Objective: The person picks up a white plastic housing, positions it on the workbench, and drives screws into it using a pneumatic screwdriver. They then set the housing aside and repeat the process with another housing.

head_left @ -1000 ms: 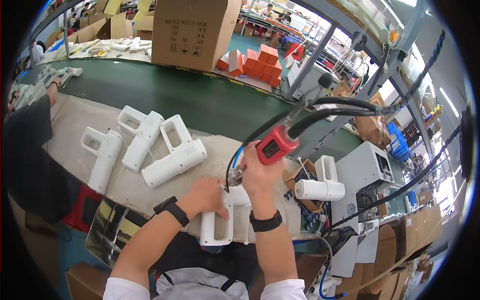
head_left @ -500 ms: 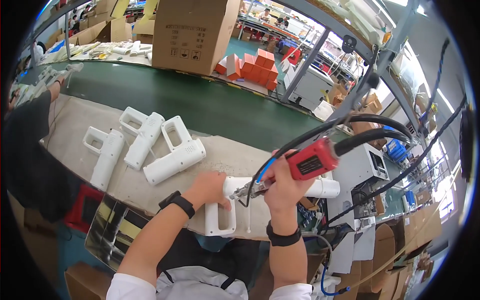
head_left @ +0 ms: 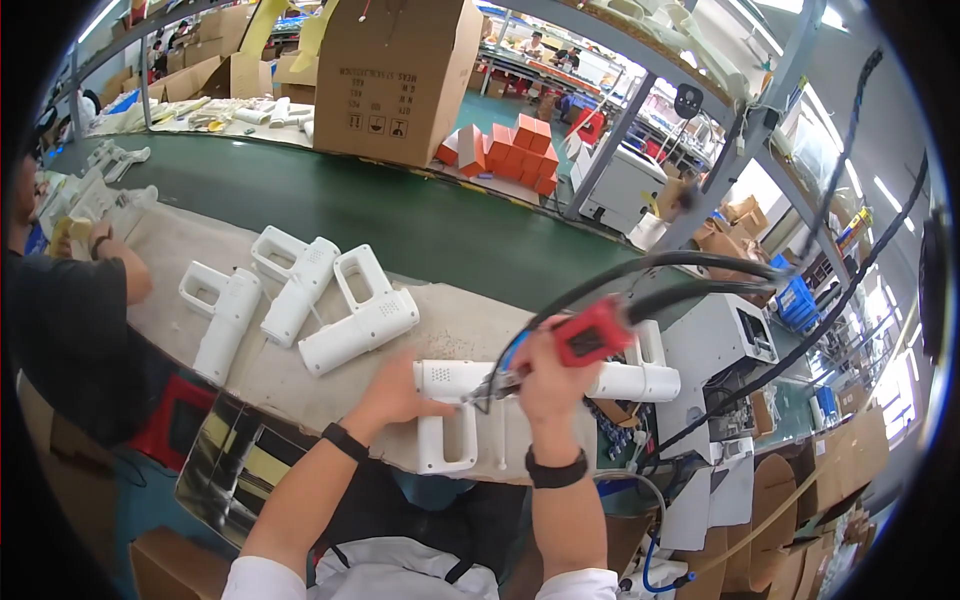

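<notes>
A white, gun-shaped plastic housing [head_left: 459, 381] with a looped handle lies near the front edge of the paper-covered bench. My left hand [head_left: 392, 392] holds its left end, thumb stretched toward the top of the loop and fingers bent around the far side. In my right hand [head_left: 553, 378] is a red power screwdriver [head_left: 590, 332] with black hoses, tilted so that its metal front end points down and left. Its tip is close to my left thumb at the housing; contact cannot be made out. Beyond my right hand another white housing [head_left: 637, 381] lies partly hidden.
Three more white housings [head_left: 362, 325] lie to the left on the bench paper [head_left: 455, 318]. Behind runs a green conveyor belt [head_left: 300, 195], with a large carton [head_left: 395, 80] and orange boxes [head_left: 510, 150] past it. A co-worker [head_left: 75, 300] works at far left. Hoses arch at right.
My left hand has slid left, uncovering the dotted end of the housing. The screwdriver and my right hand have shifted slightly left and down. The view has tilted a little.
</notes>
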A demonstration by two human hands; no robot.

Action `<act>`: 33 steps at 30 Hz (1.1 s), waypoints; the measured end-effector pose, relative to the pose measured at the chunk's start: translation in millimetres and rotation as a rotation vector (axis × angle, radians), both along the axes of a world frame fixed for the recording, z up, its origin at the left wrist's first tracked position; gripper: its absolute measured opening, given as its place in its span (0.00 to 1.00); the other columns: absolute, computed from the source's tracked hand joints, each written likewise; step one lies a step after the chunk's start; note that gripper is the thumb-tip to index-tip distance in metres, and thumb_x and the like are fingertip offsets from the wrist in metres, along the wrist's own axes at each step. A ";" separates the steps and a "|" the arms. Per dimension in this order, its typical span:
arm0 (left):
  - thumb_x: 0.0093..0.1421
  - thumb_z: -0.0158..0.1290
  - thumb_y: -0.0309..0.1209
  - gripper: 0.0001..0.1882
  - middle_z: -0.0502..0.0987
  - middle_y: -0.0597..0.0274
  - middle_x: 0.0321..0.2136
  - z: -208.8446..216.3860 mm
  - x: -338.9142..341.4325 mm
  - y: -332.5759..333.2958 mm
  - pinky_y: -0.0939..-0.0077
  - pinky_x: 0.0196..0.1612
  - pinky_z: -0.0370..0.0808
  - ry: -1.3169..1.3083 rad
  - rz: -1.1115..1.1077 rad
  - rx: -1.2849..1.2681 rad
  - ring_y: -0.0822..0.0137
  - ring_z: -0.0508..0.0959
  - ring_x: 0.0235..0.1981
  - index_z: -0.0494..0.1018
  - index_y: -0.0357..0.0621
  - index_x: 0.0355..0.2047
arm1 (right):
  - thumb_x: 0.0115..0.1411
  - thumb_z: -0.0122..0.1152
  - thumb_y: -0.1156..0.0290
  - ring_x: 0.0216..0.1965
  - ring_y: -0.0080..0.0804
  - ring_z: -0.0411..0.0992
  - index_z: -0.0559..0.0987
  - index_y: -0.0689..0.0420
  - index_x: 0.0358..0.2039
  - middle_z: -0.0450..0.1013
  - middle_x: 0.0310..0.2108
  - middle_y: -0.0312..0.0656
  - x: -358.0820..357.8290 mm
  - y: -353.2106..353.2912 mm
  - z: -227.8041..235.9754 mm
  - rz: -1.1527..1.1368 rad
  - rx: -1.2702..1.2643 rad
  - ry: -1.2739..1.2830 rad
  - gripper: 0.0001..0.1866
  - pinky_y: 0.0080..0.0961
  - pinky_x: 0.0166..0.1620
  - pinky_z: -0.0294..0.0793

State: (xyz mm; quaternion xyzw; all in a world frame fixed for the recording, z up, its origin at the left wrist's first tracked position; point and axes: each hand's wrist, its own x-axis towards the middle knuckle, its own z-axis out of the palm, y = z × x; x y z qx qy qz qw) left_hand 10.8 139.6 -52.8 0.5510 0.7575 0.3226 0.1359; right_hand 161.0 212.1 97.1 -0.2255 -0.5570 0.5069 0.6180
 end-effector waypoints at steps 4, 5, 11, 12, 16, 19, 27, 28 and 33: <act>0.33 0.69 0.56 0.52 0.63 0.35 0.55 11.8 6.7 -10.5 0.58 0.61 0.58 -0.249 -0.072 -0.163 0.43 0.63 0.58 0.66 0.38 0.54 | 0.59 0.54 0.76 0.11 0.21 0.63 0.69 0.60 0.35 0.67 0.15 0.37 0.5 -11.2 48.3 -0.045 0.031 0.120 0.06 0.14 0.14 0.57; 0.33 0.69 0.56 0.52 0.63 0.35 0.55 11.1 12.7 -9.0 0.58 0.61 0.58 -0.246 -0.068 -0.162 0.43 0.63 0.58 0.66 0.38 0.54 | 0.58 0.54 0.76 0.11 0.21 0.63 0.69 0.61 0.35 0.68 0.15 0.38 -4.9 -8.9 48.0 -0.038 0.068 0.185 0.06 0.14 0.14 0.57; 0.36 0.64 0.63 0.48 0.66 0.42 0.54 -12.7 22.8 -7.6 0.49 0.62 0.41 -0.146 -0.052 -0.101 0.44 0.48 0.64 0.70 0.42 0.51 | 0.56 0.54 0.79 0.11 0.21 0.63 0.69 0.63 0.32 0.67 0.13 0.37 -36.5 5.9 21.4 -0.005 0.011 0.023 0.04 0.16 0.14 0.59; 0.36 0.64 0.63 0.48 0.66 0.42 0.54 -11.5 22.3 -7.8 0.49 0.62 0.41 -0.149 -0.046 -0.101 0.44 0.48 0.64 0.70 0.42 0.51 | 0.56 0.54 0.79 0.11 0.21 0.63 0.70 0.63 0.31 0.66 0.13 0.37 -40.3 6.6 17.8 -0.017 -0.009 0.001 0.04 0.16 0.14 0.59; 0.35 0.65 0.62 0.53 0.64 0.44 0.58 2.6 23.9 -6.9 0.50 0.64 0.39 -0.137 -0.038 -0.241 0.47 0.47 0.66 0.64 0.44 0.58 | 0.56 0.55 0.78 0.11 0.21 0.63 0.71 0.63 0.30 0.67 0.12 0.37 -46.4 12.0 10.9 -0.004 -0.056 -0.015 0.04 0.17 0.15 0.59; 0.36 0.65 0.62 0.53 0.64 0.43 0.57 -1.1 21.9 -7.8 0.50 0.63 0.39 -0.149 -0.030 -0.240 0.46 0.47 0.66 0.65 0.43 0.58 | 0.55 0.56 0.77 0.11 0.21 0.64 0.71 0.63 0.30 0.67 0.13 0.37 -49.4 17.7 2.3 0.034 -0.063 -0.010 0.04 0.17 0.16 0.60; 0.37 0.65 0.61 0.50 0.66 0.43 0.55 -2.5 25.2 -4.2 0.47 0.62 0.40 -0.160 -0.104 -0.208 0.47 0.52 0.65 0.66 0.44 0.57 | 0.55 0.57 0.78 0.14 0.21 0.66 0.71 0.63 0.30 0.68 0.16 0.37 -58.2 14.1 -18.4 0.025 -0.011 -0.162 0.05 0.17 0.19 0.64; 0.38 0.64 0.60 0.50 0.66 0.43 0.55 -3.9 28.3 -4.2 0.47 0.62 0.40 -0.138 -0.048 -0.183 0.49 0.53 0.65 0.65 0.45 0.57 | 0.55 0.57 0.78 0.14 0.21 0.66 0.71 0.63 0.30 0.69 0.17 0.37 -54.5 14.0 -15.8 0.021 -0.019 -0.109 0.04 0.17 0.19 0.64; 0.38 0.64 0.60 0.52 0.66 0.41 0.54 1.8 33.9 -5.4 0.47 0.62 0.41 -0.234 0.117 -0.090 0.52 0.57 0.63 0.62 0.44 0.59 | 0.54 0.53 0.81 0.12 0.21 0.64 0.69 0.64 0.35 0.71 0.20 0.42 -24.2 -17.3 42.0 0.012 -0.060 0.174 0.08 0.16 0.15 0.61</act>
